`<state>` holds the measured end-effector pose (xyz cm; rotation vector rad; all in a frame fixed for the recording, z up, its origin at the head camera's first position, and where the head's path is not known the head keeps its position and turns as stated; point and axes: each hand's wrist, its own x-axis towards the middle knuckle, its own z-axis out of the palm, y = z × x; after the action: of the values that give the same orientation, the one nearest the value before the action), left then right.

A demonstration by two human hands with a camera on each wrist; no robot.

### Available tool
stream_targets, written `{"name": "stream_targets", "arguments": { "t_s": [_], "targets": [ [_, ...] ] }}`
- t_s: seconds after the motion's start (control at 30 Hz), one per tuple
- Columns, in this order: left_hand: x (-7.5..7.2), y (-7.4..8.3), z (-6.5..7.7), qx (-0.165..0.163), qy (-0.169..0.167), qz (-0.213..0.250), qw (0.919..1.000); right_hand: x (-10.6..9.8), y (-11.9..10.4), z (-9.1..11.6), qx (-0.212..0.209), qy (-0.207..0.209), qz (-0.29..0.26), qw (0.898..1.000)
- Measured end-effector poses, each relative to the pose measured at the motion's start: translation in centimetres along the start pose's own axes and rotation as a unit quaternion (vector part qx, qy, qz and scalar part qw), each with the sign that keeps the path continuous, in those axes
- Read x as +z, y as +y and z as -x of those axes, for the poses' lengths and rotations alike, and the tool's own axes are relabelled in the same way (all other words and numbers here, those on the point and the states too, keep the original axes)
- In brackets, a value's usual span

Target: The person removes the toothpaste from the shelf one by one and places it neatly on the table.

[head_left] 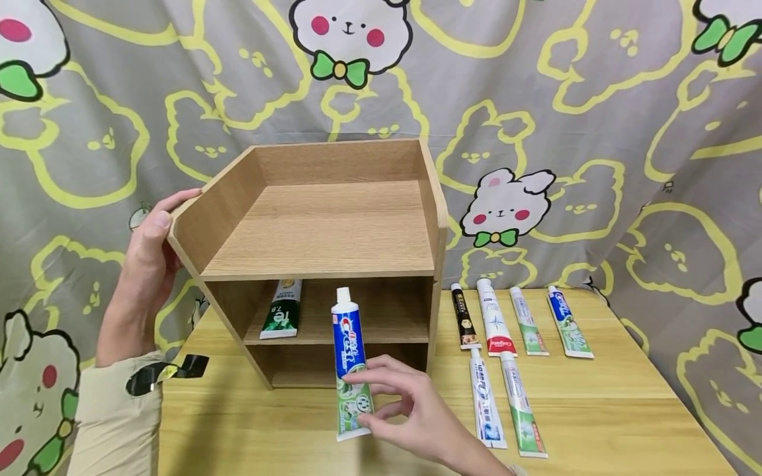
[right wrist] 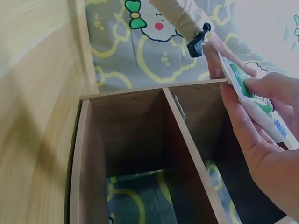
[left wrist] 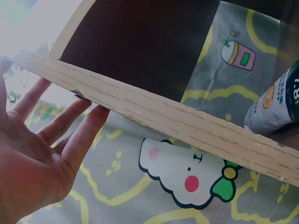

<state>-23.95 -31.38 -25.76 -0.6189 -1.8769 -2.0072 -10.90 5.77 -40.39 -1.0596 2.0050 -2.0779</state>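
My right hand (head_left: pixel 411 413) pinches a blue-and-green Crest toothpaste tube (head_left: pixel 350 367) by its lower part, cap up, in front of the wooden shelf unit (head_left: pixel 321 228). In the right wrist view the tube (right wrist: pixel 252 95) lies between thumb and fingers beside the compartments. My left hand (head_left: pixel 149 258) rests against the unit's left side panel near its upper front corner. The left wrist view shows these fingers (left wrist: pixel 86 135) extended, with their tips touching the panel's outer face. A dark green and white tube (head_left: pixel 282 311) lies on the middle shelf, at its left end.
To the right of the unit, several toothpaste tubes lie on the wooden table (head_left: pixel 619 403), among them a black one (head_left: pixel 465 317), a red-and-white Colgate (head_left: pixel 495 320) and another blue-and-green Crest (head_left: pixel 569 324). A patterned curtain (head_left: pixel 673 218) hangs behind and around the table.
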Motion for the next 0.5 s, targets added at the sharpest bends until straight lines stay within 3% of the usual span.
{"name": "stream_targets", "arguments": {
  "t_s": [0.27, 0.5],
  "targets": [
    [-0.5, -0.1, 0.0, 0.004, -0.020, -0.003, 0.9998, -1.0, -0.7, 1.0, 0.010, 0.019, 0.027, 0.999],
    [-0.5, -0.1, -0.1, 0.006, -0.026, 0.004, 0.9996, -2.0, -1.1, 1.9, -0.009, 0.037, 0.055, 0.998]
  ]
}}
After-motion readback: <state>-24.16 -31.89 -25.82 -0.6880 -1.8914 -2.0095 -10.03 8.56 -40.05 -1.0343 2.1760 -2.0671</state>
